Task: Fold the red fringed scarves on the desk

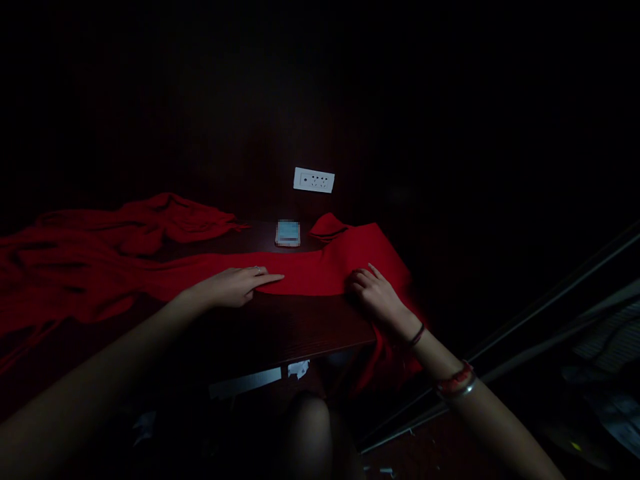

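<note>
left hand [243,287]: part-open, touching red cloth [305,272] | right hand [376,293]: curled at cloth, can't tell if gripping

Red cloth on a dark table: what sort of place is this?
Probably a dimly lit room, perhaps in a home: a white socket panel, a dark tabletop and red cloth spread across it.

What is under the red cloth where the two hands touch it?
Dark tabletop shows along the near edge of the red cloth and seems to continue beneath; anything else covered cannot be seen.
</note>
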The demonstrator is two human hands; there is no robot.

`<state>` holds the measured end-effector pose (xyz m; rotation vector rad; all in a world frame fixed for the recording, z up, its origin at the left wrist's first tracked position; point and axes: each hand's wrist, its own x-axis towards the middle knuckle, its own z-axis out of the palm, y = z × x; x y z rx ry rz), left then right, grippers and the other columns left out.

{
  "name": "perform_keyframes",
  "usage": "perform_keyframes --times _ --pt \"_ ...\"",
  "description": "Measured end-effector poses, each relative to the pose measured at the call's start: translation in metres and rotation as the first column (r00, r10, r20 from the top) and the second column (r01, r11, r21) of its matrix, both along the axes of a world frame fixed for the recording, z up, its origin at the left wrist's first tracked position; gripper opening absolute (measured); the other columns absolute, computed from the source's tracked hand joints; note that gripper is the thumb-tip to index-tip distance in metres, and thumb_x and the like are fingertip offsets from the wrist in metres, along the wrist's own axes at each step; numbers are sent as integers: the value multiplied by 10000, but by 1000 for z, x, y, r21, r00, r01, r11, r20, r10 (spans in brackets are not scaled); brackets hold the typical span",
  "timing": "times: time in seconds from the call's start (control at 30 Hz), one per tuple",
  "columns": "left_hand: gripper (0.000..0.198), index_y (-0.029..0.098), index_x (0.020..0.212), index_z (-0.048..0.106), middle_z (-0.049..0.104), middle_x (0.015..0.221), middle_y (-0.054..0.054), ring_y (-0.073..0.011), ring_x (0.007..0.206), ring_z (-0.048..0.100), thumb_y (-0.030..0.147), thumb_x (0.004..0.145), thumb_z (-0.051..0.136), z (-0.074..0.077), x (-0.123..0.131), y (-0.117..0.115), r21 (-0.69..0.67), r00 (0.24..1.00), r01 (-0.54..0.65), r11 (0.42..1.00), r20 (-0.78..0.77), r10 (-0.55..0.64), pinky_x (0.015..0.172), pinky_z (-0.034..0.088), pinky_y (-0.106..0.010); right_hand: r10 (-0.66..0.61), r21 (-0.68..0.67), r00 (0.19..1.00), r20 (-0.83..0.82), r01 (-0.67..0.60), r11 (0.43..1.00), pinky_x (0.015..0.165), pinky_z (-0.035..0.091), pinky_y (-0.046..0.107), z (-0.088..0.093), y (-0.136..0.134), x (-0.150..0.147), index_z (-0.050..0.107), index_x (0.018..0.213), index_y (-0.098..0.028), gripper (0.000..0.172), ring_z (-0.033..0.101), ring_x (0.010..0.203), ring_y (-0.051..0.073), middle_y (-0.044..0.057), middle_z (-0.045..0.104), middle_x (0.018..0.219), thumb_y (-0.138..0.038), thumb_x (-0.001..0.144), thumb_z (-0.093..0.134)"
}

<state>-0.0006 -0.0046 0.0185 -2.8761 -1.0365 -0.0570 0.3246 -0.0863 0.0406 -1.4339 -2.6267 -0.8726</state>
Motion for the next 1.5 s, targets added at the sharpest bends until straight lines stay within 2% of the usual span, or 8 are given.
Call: perform_keyframes --times 0.17,0.33,0.47,0.73,0.9,1.17,1.33,1.5 --pt "574 341 1247 305 452 1207 -17 -183 1016 478 77 738 341 4 -14 7 32 998 -59 998 7 59 808 382 -271 -8 13 996 85 7 1000 835 289 348 -6 10 -1 585 844 -145 190 443 849 191 85 553 843 -143 805 399" --pt "448 225 1216 393 609 900 -73 -167 739 563 164 773 382 16 -19 10 50 995 -100 994 -8 101 661 412 -235 28 22 997 70 -29 999 753 289 320 -2 10 6 554 930 -142 209 434 832 191 91 546 864 -221 825 391" --pt "371 192 1137 485 613 833 -84 -163 686 559 186 797 337 19 -25 13 55 994 -105 993 -24 106 624 408 -226 10 36 998 56 -12 999 745 272 307 -7 11 11 548 949 -145 215 437 800 183 85 553 850 -217 827 386" --pt "563 269 1210 395 569 1002 -38 -143 864 534 13 720 286 12 -23 7 2 997 -75 997 -16 75 732 410 -221 4 113 1000 18 -6 994 778 248 325 -17 13 18 556 944 -157 232 429 768 175 73 559 801 -183 837 351" --pt "474 282 1217 377 433 1203 -77 -215 1018 467 139 765 379 2 -13 5 127 997 -62 990 -27 66 798 398 -302 78 99 995 57 -84 992 788 247 316 -16 14 18 541 979 -165 246 422 798 170 66 555 829 -171 844 336" --pt "402 220 1074 517 587 951 -59 -151 840 554 43 762 335 9 -11 10 107 999 4 994 -46 0 748 419 -244 69 135 998 -12 -66 989 733 254 295 -22 18 22 551 911 -150 207 410 727 156 57 544 763 -174 834 360" --pt "524 203 1105 489 546 1047 -34 -117 958 497 -58 691 302 17 -24 9 61 996 84 995 17 -86 856 358 -219 56 143 997 -51 -48 989 710 248 281 -24 18 22 550 850 -157 185 398 701 150 45 531 728 -188 832 369" --pt "577 261 1200 389 440 1174 -30 -135 1031 440 -28 705 324 7 -16 2 115 997 59 992 33 -63 870 343 -236 56 152 995 -81 -43 987 700 244 271 -25 17 21 547 809 -158 184 392 680 143 38 520 704 -196 831 369"
